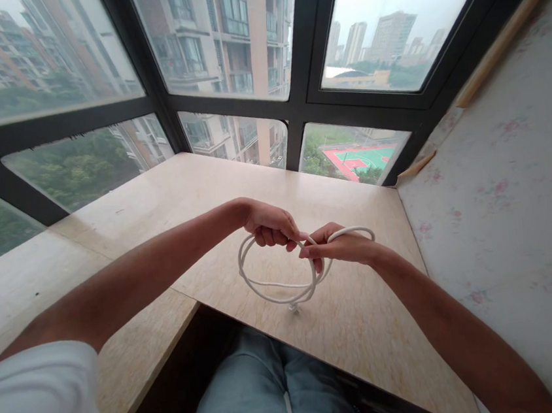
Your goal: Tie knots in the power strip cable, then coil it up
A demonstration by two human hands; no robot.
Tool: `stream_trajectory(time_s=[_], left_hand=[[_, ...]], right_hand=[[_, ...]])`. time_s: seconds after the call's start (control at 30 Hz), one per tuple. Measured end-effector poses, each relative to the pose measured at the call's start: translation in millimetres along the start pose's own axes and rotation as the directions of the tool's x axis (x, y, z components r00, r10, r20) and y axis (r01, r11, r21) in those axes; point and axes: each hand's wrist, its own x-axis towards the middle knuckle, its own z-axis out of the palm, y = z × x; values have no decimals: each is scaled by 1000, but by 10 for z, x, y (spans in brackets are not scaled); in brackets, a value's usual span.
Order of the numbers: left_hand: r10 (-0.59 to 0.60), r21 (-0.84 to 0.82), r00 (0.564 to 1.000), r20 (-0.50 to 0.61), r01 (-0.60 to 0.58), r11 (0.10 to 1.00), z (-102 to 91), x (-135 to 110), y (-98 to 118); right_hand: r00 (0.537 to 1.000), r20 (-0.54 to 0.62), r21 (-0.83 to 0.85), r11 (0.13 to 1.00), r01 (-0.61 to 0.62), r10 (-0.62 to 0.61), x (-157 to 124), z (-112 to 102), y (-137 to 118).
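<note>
A white cable (278, 298), bent into loose round coils, hangs between my two hands over the sill. My left hand (272, 225) is closed, pinching the cable at the top of the coils. Close beside it, my right hand (334, 245) grips the coils' right side between thumb and fingers. One more loop of the cable arches over the back of my right hand. Below the coils shows a small pale end piece (293, 308), which looks like a plug or connector but is blurred. Parts of the cable inside both hands are hidden.
A wide beige stone-look window sill (377, 327) lies under my hands, its front edge near my legs (270, 391). Dark window frames (297, 66) stand behind it. On the right rises a flower-patterned wall (503, 209) with peeling edging.
</note>
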Motion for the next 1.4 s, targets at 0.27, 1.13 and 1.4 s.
stream_trajectory(time_s=[0.27,1.13,1.4], left_hand=[[118,375,796,594,-404,834,84,-103,53],[833,-939,535,142,-194,285,183,1081,-2173],[801,-952,596,57,-210,223,468,850,-1963]], right_hand=[[982,-189,353,931,94,-28,98,49,193],[766,-643,740,266,617,10,83,-42,467],[780,-626,750,268,605,-11,41,167,497]])
